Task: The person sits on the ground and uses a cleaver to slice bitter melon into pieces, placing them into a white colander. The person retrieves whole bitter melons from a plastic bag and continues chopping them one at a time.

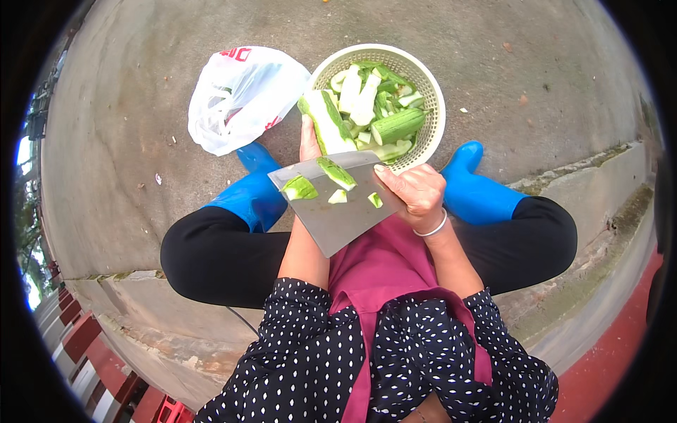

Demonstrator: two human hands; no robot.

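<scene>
My left hand [309, 140] holds a large piece of pale-fleshed green gourd [329, 121] at the near left edge of the basket. Part of that hand is hidden behind the blade. In my right hand [420, 193] is a wide metal cleaver [338, 222], its thumb pressed on the blade. Several cut bits lie on the flat of the blade, among them a green-skinned chunk [299, 187] and a longer slice [336, 173]. Beyond the cleaver, a cream perforated plastic basket [437, 121] holds more cut gourd [362, 98] and a green-skinned length [398, 127].
A white plastic bag [246, 100] with red print stands left of the basket on the concrete ground [529, 95]. Blue boots [481, 195] flank the basket's near side. A raised concrete step [592, 177] runs behind the boots. A red plastic item [173, 411] shows at lower left.
</scene>
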